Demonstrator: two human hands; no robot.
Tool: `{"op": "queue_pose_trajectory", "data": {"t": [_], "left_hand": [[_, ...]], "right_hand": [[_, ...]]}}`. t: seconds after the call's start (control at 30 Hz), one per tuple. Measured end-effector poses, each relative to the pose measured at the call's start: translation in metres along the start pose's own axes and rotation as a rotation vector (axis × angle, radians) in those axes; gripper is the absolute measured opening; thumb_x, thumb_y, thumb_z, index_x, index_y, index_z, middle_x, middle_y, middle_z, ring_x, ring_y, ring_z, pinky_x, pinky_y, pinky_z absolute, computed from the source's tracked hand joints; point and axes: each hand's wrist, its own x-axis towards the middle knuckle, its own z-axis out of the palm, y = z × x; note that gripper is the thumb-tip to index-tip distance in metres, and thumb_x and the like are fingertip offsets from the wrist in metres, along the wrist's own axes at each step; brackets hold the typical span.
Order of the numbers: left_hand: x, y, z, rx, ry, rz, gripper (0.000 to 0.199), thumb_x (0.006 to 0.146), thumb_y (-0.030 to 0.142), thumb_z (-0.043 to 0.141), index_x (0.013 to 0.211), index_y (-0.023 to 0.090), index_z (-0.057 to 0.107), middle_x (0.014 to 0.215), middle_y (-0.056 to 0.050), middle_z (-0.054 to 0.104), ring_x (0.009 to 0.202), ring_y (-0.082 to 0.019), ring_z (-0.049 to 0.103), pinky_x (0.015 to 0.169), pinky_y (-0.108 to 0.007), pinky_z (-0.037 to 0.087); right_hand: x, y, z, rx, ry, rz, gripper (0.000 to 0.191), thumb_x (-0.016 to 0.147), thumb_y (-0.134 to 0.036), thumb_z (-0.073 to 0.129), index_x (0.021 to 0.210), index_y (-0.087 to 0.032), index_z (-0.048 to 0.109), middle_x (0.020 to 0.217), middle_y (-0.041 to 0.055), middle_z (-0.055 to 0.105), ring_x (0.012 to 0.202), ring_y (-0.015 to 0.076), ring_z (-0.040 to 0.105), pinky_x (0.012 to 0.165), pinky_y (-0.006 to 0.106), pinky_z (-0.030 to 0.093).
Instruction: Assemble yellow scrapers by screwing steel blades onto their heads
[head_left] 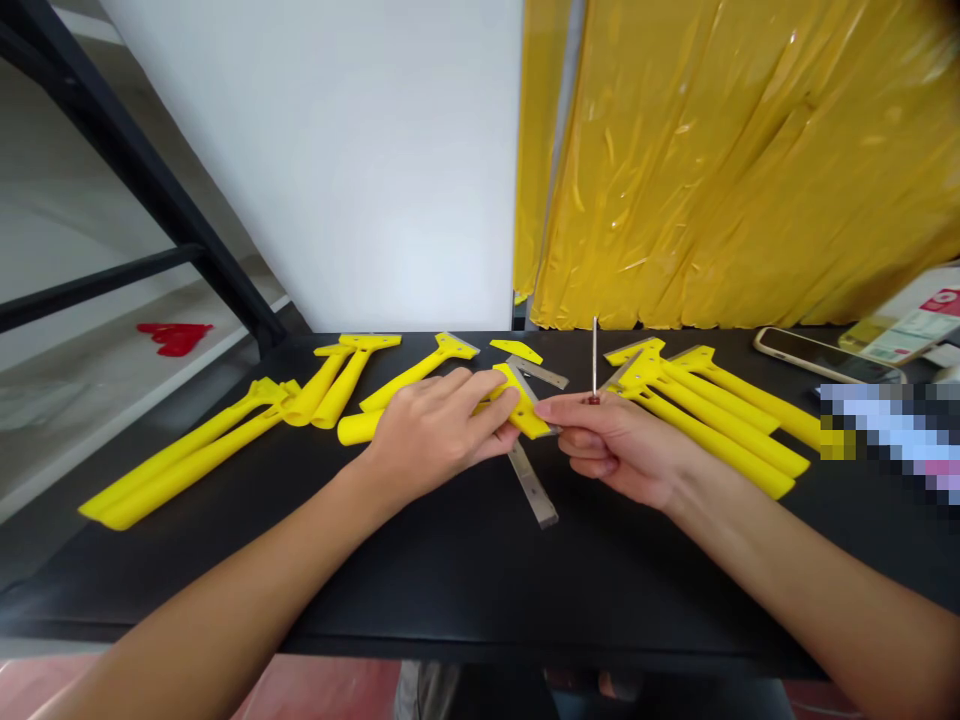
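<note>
Near the middle of the black table, my left hand is closed around a yellow scraper whose head carries a metal blade. My right hand pinches the blade side of that head with thumb and forefinger. Its curled fingers also hold a screwdriver, shaft pointing up. Below the scraper head lies a stack of metal blades. Another loose blade and a yellow clamp plate rest just behind. Part of the scraper's handle is hidden by my left hand.
Several yellow scraper handles lie at the left, and more scrapers with blades at the right. A phone is at the back right. Behind the table are a white panel and yellow plastic sheeting.
</note>
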Motion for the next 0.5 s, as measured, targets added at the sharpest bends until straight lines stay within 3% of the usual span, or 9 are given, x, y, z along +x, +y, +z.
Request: {"op": "queue_pose_trajectory", "data": {"t": [0.13, 0.23, 0.3, 0.37, 0.5], "left_hand": [[-0.003, 0.001, 0.006, -0.139, 0.112, -0.084, 0.018, 0.094, 0.029, 0.062, 0.109, 0.021, 0.058, 0.114, -0.008, 0.073, 0.102, -0.024, 0.070, 0.085, -0.034, 0.054], [-0.002, 0.004, 0.010, -0.241, 0.136, -0.263, 0.027, 0.086, 0.032, 0.070, 0.103, 0.021, 0.052, 0.106, -0.008, 0.071, 0.096, -0.022, 0.070, 0.077, -0.032, 0.054], [0.001, 0.006, 0.011, -0.322, 0.064, -0.435, 0.035, 0.080, 0.031, 0.075, 0.103, 0.020, 0.050, 0.103, -0.007, 0.069, 0.091, -0.022, 0.069, 0.071, -0.032, 0.053], [0.004, 0.006, 0.009, -0.451, -0.058, -0.572, 0.046, 0.076, 0.028, 0.077, 0.113, 0.019, 0.051, 0.108, -0.008, 0.067, 0.095, -0.023, 0.067, 0.076, -0.034, 0.054], [0.009, -0.002, -0.002, -0.770, -0.310, -0.716, 0.075, 0.074, 0.038, 0.081, 0.138, 0.018, 0.047, 0.118, -0.011, 0.066, 0.102, -0.025, 0.066, 0.086, -0.040, 0.054]], "right_hand": [[-0.001, -0.002, 0.000, -0.026, 0.019, -0.026, 0.031, 0.073, -0.031, 0.087, 0.071, -0.018, 0.060, 0.048, -0.0132, 0.026, 0.046, 0.0035, 0.008, 0.040, 0.021, 0.007], [-0.002, -0.003, 0.001, -0.055, 0.016, -0.035, 0.030, 0.072, -0.032, 0.087, 0.070, -0.017, 0.061, 0.048, -0.0131, 0.026, 0.045, 0.0028, 0.008, 0.040, 0.022, 0.007], [-0.002, -0.003, 0.000, -0.093, 0.015, -0.038, 0.028, 0.069, -0.030, 0.088, 0.074, -0.017, 0.064, 0.049, -0.0128, 0.028, 0.045, 0.0023, 0.010, 0.041, 0.022, 0.007], [0.000, -0.001, 0.000, -0.166, 0.057, -0.054, 0.029, 0.066, -0.029, 0.089, 0.080, -0.016, 0.067, 0.050, -0.0119, 0.033, 0.044, 0.0022, 0.015, 0.041, 0.022, 0.007], [0.001, 0.003, 0.000, -0.382, 0.189, -0.112, 0.030, 0.073, -0.036, 0.083, 0.092, -0.015, 0.072, 0.050, -0.0086, 0.043, 0.044, 0.0042, 0.027, 0.042, 0.022, 0.013]]}}
